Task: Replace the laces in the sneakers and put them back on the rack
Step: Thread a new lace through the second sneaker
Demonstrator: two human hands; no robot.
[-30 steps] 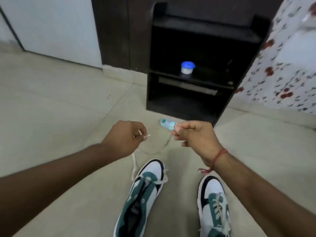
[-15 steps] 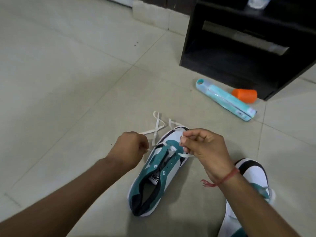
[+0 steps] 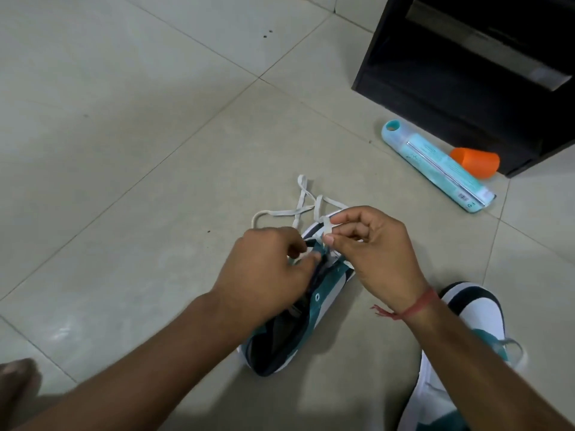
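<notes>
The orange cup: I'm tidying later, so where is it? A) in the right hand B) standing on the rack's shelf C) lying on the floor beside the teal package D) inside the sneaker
C: the orange cup lies on its side on the floor tiles, beside the teal package by the black rack.

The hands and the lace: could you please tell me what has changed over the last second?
Both hands came down from mid-air to the sneaker; the left hand and right hand now pinch the white lace at its eyelets. The second sneaker stayed put.

Sneaker [image 3: 314,309] teal-white; lace [image 3: 298,209] white; rack [image 3: 466,73] black; cup [image 3: 476,161] orange.
</notes>
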